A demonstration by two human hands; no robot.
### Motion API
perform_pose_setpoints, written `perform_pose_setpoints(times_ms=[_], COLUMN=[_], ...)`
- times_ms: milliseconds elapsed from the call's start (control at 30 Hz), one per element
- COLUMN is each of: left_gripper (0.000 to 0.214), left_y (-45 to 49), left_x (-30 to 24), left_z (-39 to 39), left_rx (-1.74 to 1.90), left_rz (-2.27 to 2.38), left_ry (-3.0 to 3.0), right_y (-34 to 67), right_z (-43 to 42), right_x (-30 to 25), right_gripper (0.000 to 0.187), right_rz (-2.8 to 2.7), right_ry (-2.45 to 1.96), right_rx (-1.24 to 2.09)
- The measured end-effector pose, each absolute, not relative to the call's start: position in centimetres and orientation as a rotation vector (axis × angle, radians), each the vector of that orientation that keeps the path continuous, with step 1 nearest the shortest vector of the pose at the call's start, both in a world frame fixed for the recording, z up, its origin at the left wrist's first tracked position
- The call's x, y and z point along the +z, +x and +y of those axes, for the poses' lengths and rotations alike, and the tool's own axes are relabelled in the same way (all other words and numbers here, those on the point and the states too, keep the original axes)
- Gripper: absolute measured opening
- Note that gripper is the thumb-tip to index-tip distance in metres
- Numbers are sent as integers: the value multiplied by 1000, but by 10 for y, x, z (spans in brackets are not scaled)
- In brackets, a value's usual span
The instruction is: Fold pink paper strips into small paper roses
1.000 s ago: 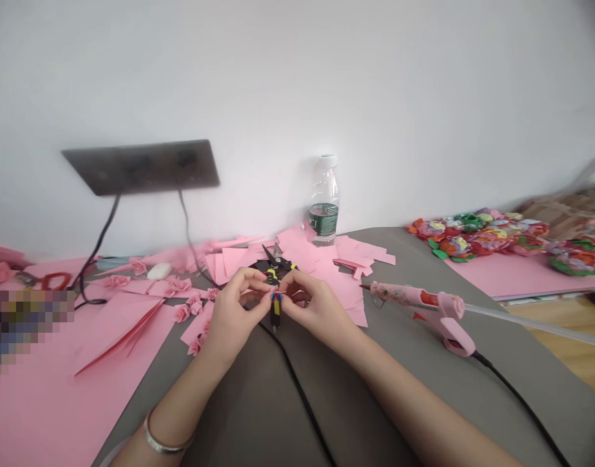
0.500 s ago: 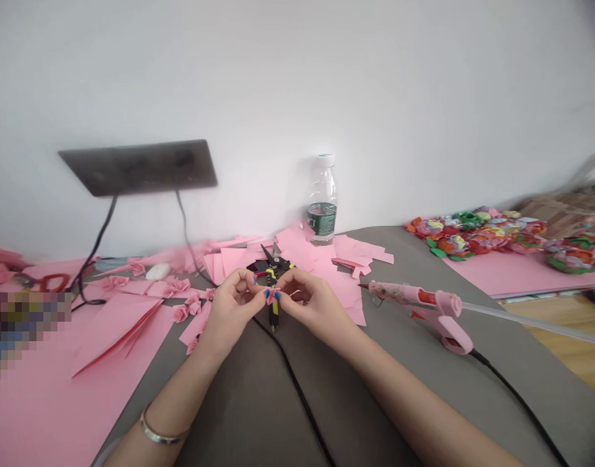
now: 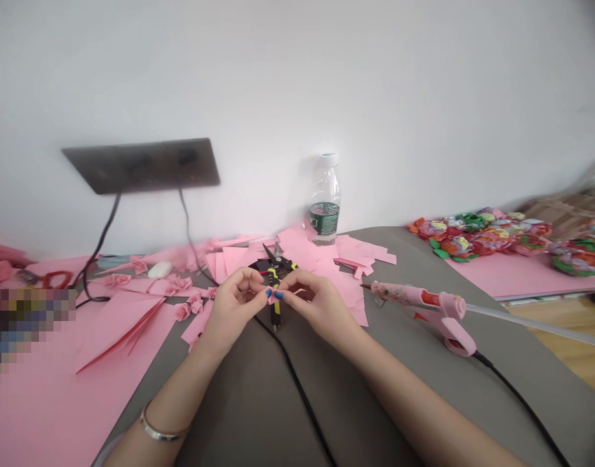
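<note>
My left hand [image 3: 232, 306] and my right hand [image 3: 313, 303] meet over the grey table [image 3: 258, 402], fingertips pinched together on a small folded pink paper piece [image 3: 274, 298]. Both thumbs have blue nails. Right under the hands lie black-and-yellow pliers [image 3: 277, 272] on scattered pink paper squares [image 3: 326, 259]. A black cable [image 3: 297, 389] runs from under the hands toward me. A silver bracelet sits on my left wrist.
A pink hot glue gun [image 3: 433, 308] lies to the right with its cord. A water bottle [image 3: 324, 201] stands by the wall. Small pink paper roses [image 3: 181, 292] and large pink sheets [image 3: 59, 389] lie left; colourful paper flowers [image 3: 477, 233] lie far right. Red scissors [image 3: 49, 280] lie far left.
The hands have stayed in place; the fingers have shifted slightly on the pink paper piece, thumbs now pressed closer together.
</note>
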State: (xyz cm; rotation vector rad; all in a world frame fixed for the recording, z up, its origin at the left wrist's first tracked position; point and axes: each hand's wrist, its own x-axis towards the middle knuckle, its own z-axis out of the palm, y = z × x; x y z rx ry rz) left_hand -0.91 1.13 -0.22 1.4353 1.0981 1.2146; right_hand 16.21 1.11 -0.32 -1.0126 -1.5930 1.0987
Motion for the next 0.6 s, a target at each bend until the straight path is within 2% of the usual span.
perform_pose_setpoints(times_ms=[200, 367, 600], left_gripper=[14, 14, 9], left_y=[-12, -10, -6], left_x=[-4, -7, -7], left_z=[13, 13, 11], left_rx=[1227, 1290, 1294], left_rz=[1085, 1120, 1083], left_ry=[1501, 1477, 1532], right_y=[160, 156, 155], right_z=[11, 11, 9], right_x=[-4, -9, -12], right_gripper=[17, 26, 5], right_rz=[-1544, -1441, -1560], right_ry=[-1056, -1070, -1130], right_rx=[1174, 1126, 860])
